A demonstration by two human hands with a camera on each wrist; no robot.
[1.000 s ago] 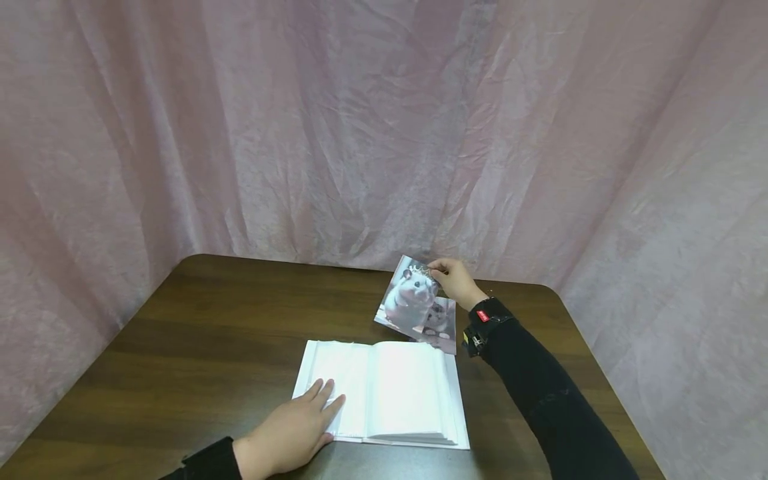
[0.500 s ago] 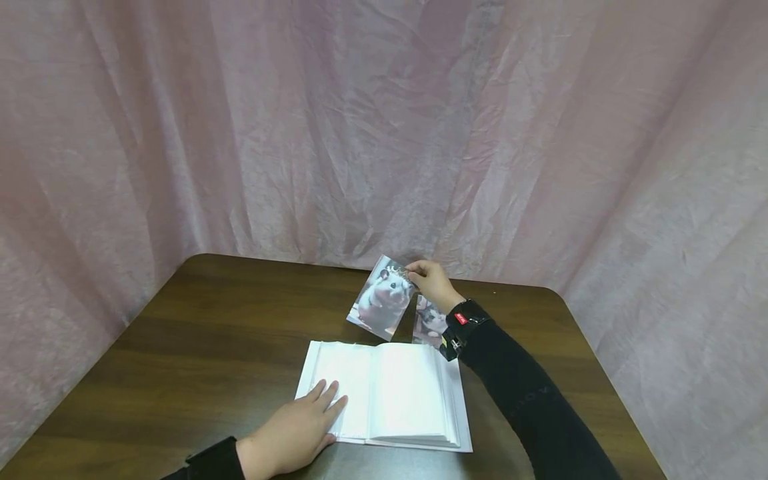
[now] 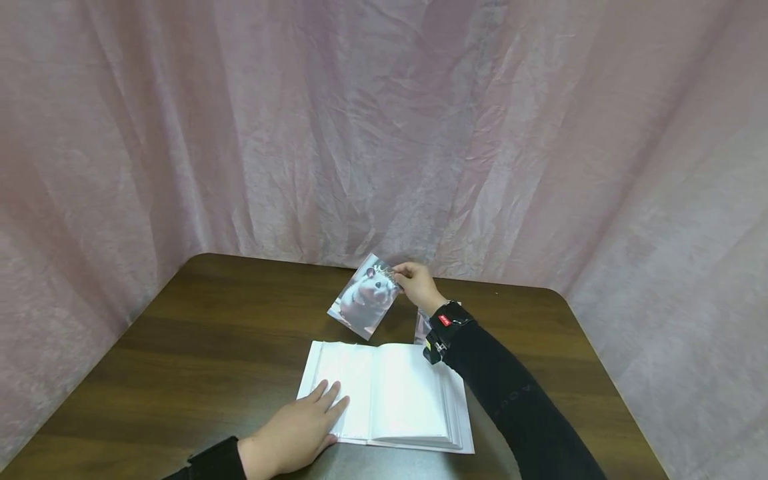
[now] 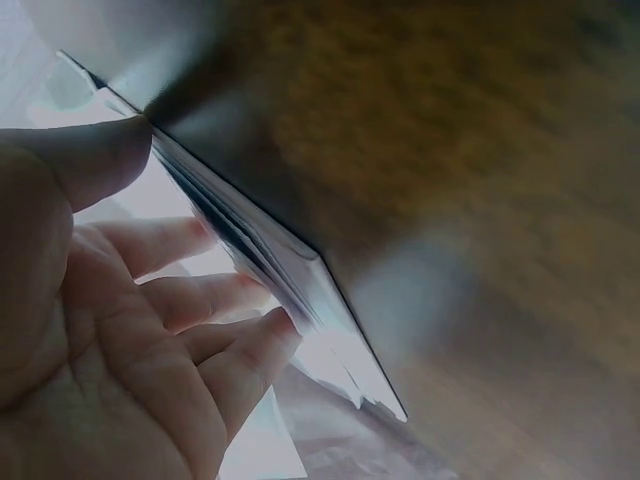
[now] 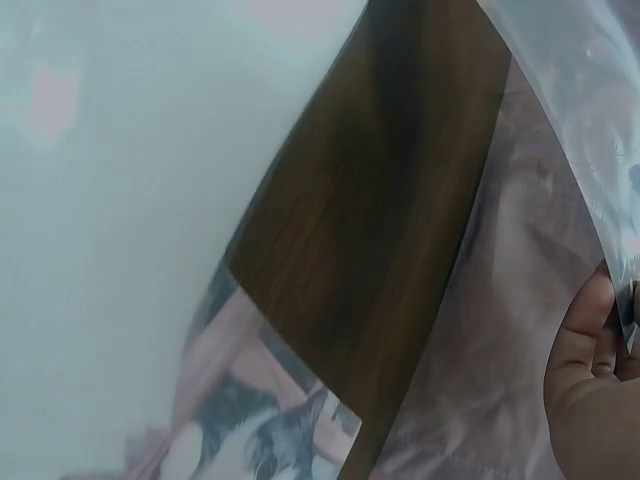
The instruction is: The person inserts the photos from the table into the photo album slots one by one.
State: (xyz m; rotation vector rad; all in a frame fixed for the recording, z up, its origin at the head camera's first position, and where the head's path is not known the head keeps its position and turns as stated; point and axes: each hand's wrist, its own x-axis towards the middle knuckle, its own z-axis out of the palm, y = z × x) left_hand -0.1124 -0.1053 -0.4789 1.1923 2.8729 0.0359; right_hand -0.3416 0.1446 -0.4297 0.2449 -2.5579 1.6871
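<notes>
A white book [image 3: 411,390] lies spread on the wooden table, its pages blank-looking and bright. My left hand [image 3: 294,430] rests on the left page with its fingers straight; in the left wrist view the thumb is at the book's edge and the fingertips [image 4: 255,295] touch the page. My right hand [image 3: 418,287] pinches the upper right corner of a photo [image 3: 364,297] of a white mouse-like animal wearing a crown, tilted above the table behind the book. A second animal photo [image 5: 250,425] lies at the book's back edge, mostly covered by my right wrist in the head view.
The brown wooden table [image 3: 198,333] has rounded far corners. Pink curtains [image 3: 360,133] hang along its far side and round both ends. A black band with a small camera [image 3: 435,347] sits on my right wrist, close over the book's back corner.
My right hand has moved left with the mouse photo, drawing it off the second photo. That second photo is now largely behind my wrist. The left hand and the book stay put.
</notes>
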